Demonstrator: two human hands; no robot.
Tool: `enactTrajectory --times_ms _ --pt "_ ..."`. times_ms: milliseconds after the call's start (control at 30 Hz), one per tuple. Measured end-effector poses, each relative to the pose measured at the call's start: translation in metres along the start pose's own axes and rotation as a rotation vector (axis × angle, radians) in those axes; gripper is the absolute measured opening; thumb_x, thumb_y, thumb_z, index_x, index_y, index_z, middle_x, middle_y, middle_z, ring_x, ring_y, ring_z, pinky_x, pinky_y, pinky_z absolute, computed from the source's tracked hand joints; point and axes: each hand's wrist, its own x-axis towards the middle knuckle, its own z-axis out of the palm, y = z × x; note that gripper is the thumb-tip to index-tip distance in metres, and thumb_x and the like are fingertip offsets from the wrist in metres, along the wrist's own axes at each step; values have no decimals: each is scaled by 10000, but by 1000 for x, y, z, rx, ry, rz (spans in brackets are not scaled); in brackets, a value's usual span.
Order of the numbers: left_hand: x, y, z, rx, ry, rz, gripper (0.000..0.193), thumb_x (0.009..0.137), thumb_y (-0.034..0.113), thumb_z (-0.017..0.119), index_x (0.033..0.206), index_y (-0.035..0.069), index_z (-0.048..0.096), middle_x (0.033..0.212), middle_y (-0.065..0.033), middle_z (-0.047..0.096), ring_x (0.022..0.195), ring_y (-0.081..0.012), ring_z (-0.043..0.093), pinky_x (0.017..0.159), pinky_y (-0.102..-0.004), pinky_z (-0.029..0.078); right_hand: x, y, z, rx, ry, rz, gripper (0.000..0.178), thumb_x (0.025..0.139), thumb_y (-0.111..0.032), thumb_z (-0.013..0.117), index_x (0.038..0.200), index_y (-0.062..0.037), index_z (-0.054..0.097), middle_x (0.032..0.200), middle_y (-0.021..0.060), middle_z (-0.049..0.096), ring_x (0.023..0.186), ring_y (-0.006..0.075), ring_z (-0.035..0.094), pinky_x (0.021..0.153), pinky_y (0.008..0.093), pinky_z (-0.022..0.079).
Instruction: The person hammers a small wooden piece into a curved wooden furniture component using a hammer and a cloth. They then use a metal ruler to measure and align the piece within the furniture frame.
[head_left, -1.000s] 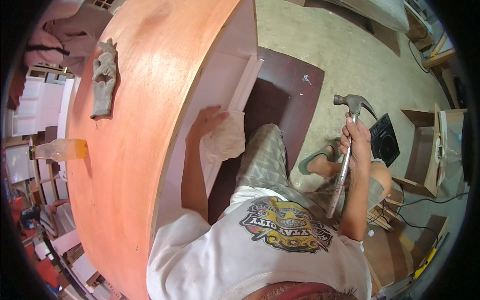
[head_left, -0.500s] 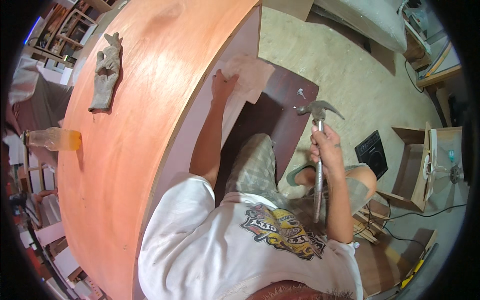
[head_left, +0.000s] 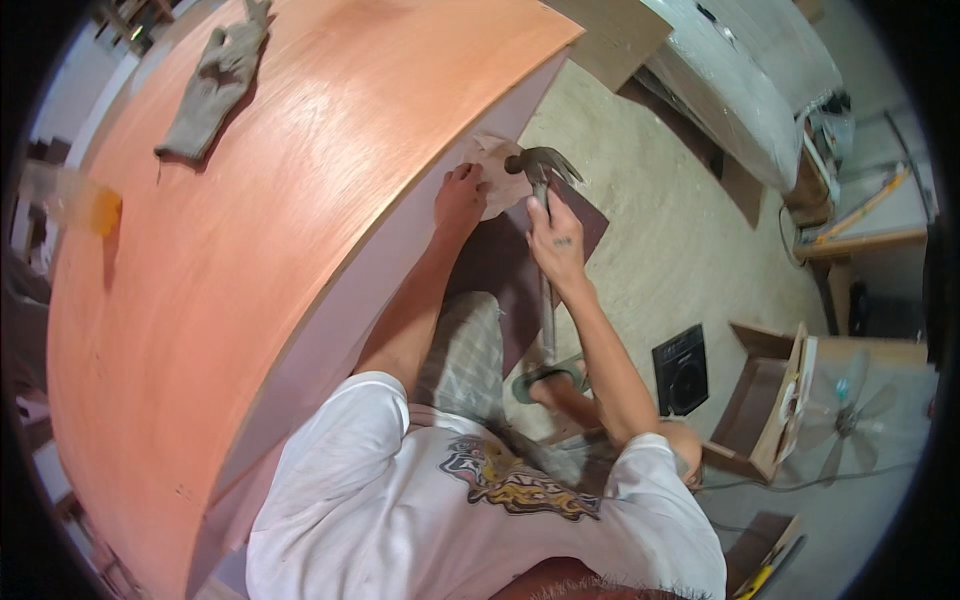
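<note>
Cabinet (head_left: 270,230), orange wooden top: left of the left hand (head_left: 462,200) and right hand (head_left: 556,240), which are apart but near.
Board (head_left: 500,255), dark red: below both.
Sheet (head_left: 498,157), pale: at the left hand's fingers; whether gripped, cannot tell.
Claw hammer (head_left: 538,162): handle clamped in the right hand.
Glove (head_left: 215,85), grey: atop cabinet, well left of both hands.
</note>
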Motion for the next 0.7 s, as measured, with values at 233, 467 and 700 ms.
enactTrajectory --times_ms 233,467,700 --pt "4 22 -7 26 -59 -200 399 1006 364 611 1351 167 644 1332 -109 637 1179 -354 621 958 -490 536 54 39 46 -141 59 -156 494 1006 -77 574 1465 50 442 1015 354 670 984 538 649 799 547 521" --pt "4 16 -14 11 -85 -264 437 985 364 612 1335 103 637 1332 -122 636 1185 -368 615 968 -491 533 62 26 46 -262 -13 -160 517 1004 -82 563 1500 -6 442 971 350 668 896 547 658 750 562 528" --pt "9 17 -12 -8 -145 -239 447 965 354 624 1290 48 648 1342 -154 629 1194 -369 613 964 -507 534 67 58 65 -318 -49 -107 552 994 -142 584 1523 -47 456 1029 330 679 908 521 676 753 544 548"
